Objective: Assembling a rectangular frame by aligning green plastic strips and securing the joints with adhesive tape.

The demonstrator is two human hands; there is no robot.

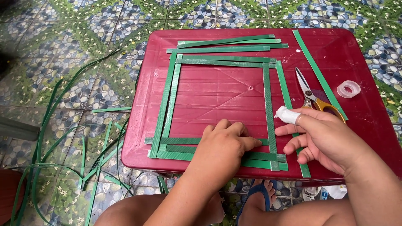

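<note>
My left hand (226, 144) lies flat, fingers closed, pressing on the bottom green strips (180, 148) of a square frame made of green plastic straps (167, 100) on a dark red plastic table (217, 96). My right hand (322, 138) hovers at the frame's lower right corner, fingers apart, its index finger wrapped in a white bandage (287, 115). It touches the right vertical strap (270, 104) area, holding nothing that I can see.
Scissors with orange handles (312, 98) and a roll of clear tape (349, 89) lie at the table's right. More green straps (230, 44) sit along the far edge. Loose green strips (63, 146) are scattered on the patterned tile floor at left. My knees are below.
</note>
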